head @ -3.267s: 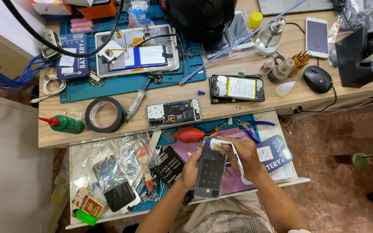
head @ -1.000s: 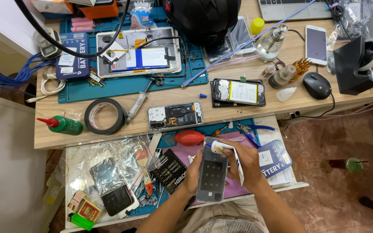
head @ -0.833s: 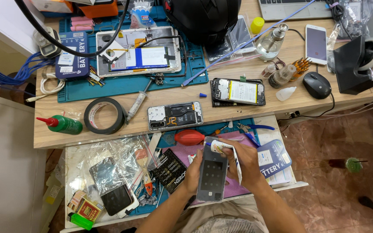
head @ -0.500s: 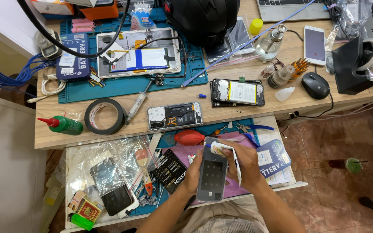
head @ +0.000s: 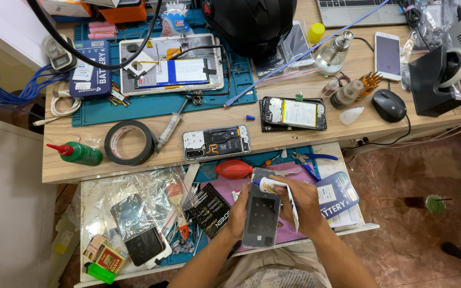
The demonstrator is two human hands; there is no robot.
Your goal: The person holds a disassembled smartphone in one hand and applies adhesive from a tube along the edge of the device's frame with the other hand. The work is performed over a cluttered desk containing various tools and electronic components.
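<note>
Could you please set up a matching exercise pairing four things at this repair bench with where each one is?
Things:
1. dark phone panel
2. white tube
3. green squeeze bottle
4. computer mouse

Places:
A. on the desk top at its right end, beside the black tape dispenser
B. in the left hand, over the open drawer
C. on the desk top at its left end, next to the black tape roll
D. in the right hand, its tip at the panel's top edge

Pairs: 1-B, 2-D, 3-C, 4-A
</note>
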